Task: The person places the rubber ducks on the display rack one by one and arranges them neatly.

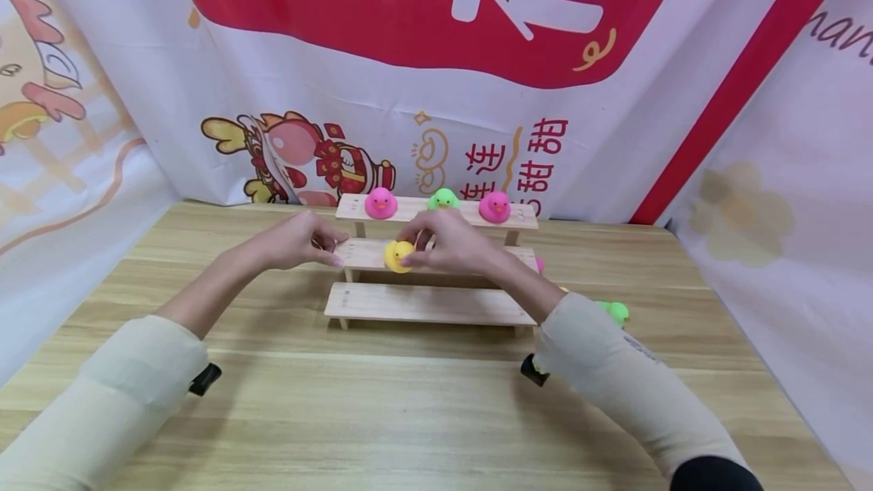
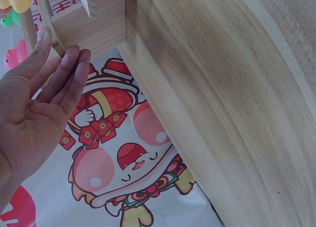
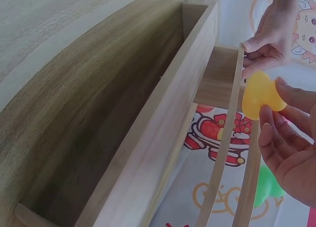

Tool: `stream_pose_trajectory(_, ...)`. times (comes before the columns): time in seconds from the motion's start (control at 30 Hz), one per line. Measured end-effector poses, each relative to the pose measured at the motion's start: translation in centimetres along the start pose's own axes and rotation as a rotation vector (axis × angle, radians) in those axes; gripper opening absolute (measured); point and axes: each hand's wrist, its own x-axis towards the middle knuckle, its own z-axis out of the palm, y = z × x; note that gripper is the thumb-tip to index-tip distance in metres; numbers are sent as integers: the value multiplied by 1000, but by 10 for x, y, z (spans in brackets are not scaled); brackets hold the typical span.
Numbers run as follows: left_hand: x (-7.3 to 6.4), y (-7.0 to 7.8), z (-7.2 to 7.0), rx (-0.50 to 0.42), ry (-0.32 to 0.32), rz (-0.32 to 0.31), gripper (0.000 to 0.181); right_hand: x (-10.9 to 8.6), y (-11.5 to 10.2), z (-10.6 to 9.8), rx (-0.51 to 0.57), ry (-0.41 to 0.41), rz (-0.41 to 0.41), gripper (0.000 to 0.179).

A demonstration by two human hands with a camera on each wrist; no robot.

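A three-step wooden shelf stand (image 1: 430,303) is on the table before me. My right hand (image 1: 453,241) pinches a yellow rubber duck (image 1: 398,257) between thumb and fingers at the middle step, left of its centre. Whether the duck touches the board I cannot tell. My left hand (image 1: 300,241) grips the left end of that step, thumb on one side and fingers on the other, as the right wrist view also shows. On the top step sit a pink duck (image 1: 380,204), a green duck (image 1: 443,199) partly behind my right hand, and another pink duck (image 1: 495,207).
A green duck (image 1: 617,313) lies on the table (image 1: 409,415) right of the stand, partly behind my right sleeve. Some pink (image 1: 539,264) shows by the middle step's right end. A printed cloth (image 1: 409,89) hangs behind the stand, with more cloth at both sides.
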Motion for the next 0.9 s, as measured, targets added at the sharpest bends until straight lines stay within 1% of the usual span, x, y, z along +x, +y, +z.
stream_pose_trajectory(0.17,-1,1,-1,5,3,16,43,6,-5,3,-2,16,23,26)
stream_pose_trajectory(0.33,-2,4,-2,7,10,30,43,10,-6,7,-2,26,24,27)
stream_pose_trajectory(0.73,0,3,0,9,15,24,42,21,-9,13,-10,28,51,26)
stream_pose_trajectory(0.9,-1,4,0,1,14,25,43,25,-10,15,-23,26,39,26)
